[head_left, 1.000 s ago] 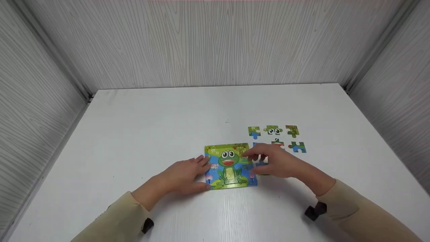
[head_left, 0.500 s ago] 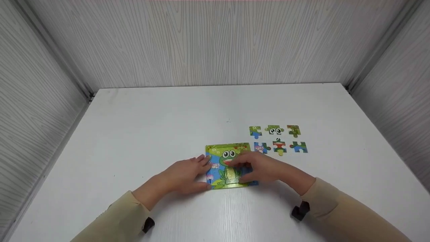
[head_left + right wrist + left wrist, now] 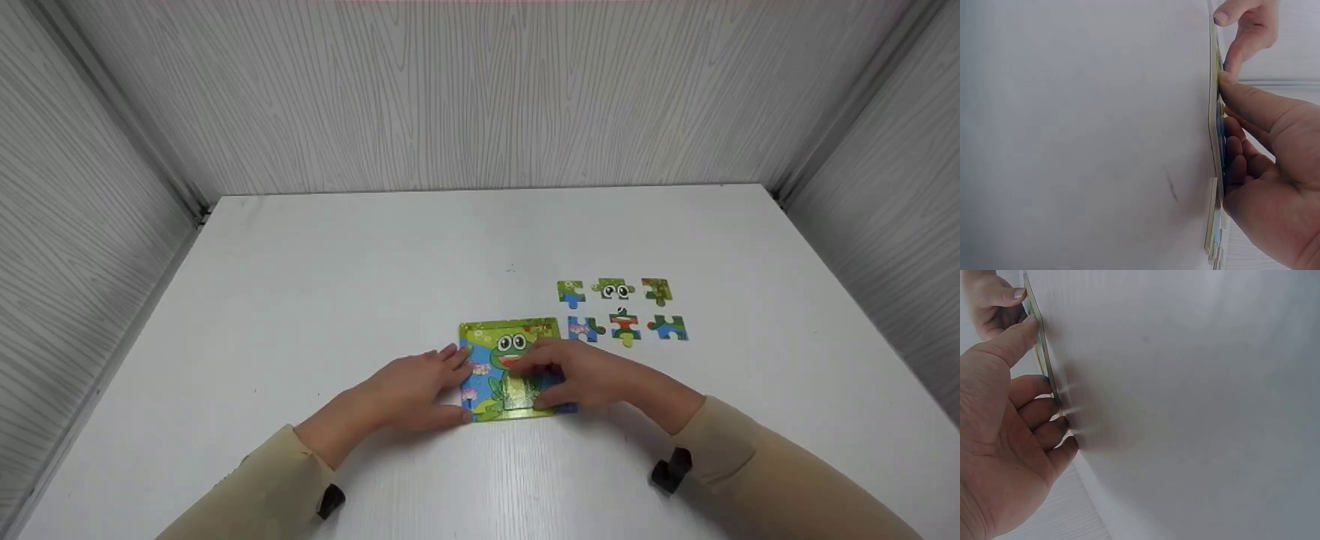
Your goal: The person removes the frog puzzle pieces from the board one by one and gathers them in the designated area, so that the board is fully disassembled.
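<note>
A square frog puzzle board (image 3: pixel 480 381) lies flat on the white table, with a green border and a green frog picture. My left hand (image 3: pixel 412 390) rests against its left side, fingers lightly extended to the edge and thumb at the lower left corner. Over the board's right half, my right hand (image 3: pixel 589 371) has bent fingers and thumb, pinching a puzzle piece (image 3: pixel 517 396) by the frog's pale belly. Most of that piece is hidden under the hand. From the right wrist view, thumb and fingertips sit right at the board's top surface.
Beyond the board, to the right, several loose jigsaw pieces lie in two rows. Among them are one with the frog's eyes (image 3: pixel 613 291) and one with its red mouth (image 3: pixel 625 328). Pale wood-grain panels enclose the table (image 3: pixel 375 247) behind and at both sides.
My right hand has moved left from the board's right edge to over its middle, stopping there for the last half second. My left hand has stayed put.
</note>
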The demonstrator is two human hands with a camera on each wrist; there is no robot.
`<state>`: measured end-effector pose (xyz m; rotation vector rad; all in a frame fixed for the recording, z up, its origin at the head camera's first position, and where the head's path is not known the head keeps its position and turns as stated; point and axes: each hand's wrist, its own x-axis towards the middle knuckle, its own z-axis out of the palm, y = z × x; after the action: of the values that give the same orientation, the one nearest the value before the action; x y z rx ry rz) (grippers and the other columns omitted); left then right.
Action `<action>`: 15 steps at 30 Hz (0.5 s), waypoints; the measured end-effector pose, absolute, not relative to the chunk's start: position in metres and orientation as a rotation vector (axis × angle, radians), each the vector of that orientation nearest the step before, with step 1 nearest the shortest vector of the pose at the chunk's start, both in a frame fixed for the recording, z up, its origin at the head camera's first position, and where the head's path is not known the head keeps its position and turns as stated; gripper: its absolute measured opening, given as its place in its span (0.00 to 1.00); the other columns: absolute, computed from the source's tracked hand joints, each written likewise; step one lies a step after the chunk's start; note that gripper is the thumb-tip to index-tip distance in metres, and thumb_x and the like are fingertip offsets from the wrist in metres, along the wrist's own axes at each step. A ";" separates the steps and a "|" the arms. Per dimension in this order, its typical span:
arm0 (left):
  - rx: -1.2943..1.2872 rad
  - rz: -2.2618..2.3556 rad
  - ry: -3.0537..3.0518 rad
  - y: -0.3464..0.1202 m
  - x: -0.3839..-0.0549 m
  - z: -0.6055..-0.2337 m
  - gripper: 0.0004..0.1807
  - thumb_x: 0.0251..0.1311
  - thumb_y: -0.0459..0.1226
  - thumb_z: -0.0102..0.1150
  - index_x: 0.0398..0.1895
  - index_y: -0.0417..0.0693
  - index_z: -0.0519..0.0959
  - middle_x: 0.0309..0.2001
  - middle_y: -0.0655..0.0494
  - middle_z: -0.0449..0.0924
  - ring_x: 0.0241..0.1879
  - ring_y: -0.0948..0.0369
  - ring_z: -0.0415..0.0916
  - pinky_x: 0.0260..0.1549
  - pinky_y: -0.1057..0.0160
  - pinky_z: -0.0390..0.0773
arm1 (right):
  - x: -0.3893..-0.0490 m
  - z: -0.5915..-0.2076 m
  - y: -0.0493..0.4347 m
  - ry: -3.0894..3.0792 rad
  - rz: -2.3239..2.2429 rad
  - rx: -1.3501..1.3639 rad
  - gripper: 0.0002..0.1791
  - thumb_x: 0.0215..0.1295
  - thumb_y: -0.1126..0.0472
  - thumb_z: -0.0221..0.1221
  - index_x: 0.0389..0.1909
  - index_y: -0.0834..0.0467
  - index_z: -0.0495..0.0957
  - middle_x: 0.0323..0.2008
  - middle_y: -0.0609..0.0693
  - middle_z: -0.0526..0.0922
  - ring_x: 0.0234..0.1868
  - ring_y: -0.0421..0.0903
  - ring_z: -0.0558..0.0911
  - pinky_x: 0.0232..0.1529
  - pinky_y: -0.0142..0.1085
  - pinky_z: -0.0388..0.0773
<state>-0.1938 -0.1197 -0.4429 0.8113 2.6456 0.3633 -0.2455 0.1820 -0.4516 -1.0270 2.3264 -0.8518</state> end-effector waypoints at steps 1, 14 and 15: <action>0.808 0.363 2.646 -0.120 -0.194 -0.443 0.40 0.72 0.56 0.60 0.82 0.49 0.66 0.83 0.47 0.57 0.82 0.45 0.54 0.75 0.44 0.63 | -0.246 -0.452 0.182 2.325 -0.852 -1.028 0.31 0.67 0.58 0.73 0.71 0.42 0.80 0.59 0.37 0.81 0.60 0.42 0.77 0.67 0.46 0.74; 0.785 0.348 2.654 -0.118 -0.193 -0.443 0.42 0.71 0.58 0.60 0.82 0.50 0.65 0.83 0.50 0.56 0.82 0.47 0.53 0.76 0.45 0.62 | -0.244 -0.453 0.182 2.309 -0.868 -1.025 0.30 0.69 0.58 0.72 0.71 0.43 0.80 0.58 0.37 0.81 0.58 0.42 0.77 0.66 0.45 0.74; 0.784 0.347 2.654 -0.118 -0.193 -0.443 0.42 0.71 0.58 0.60 0.82 0.50 0.65 0.83 0.50 0.56 0.82 0.47 0.53 0.76 0.45 0.62 | -0.244 -0.452 0.182 2.309 -0.869 -1.032 0.29 0.69 0.58 0.72 0.70 0.44 0.80 0.58 0.38 0.81 0.58 0.42 0.77 0.66 0.45 0.74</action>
<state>-0.1927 -0.1181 -0.4431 0.7842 2.6538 0.3470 -0.2438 0.1817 -0.4522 -1.0320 2.3085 -0.8691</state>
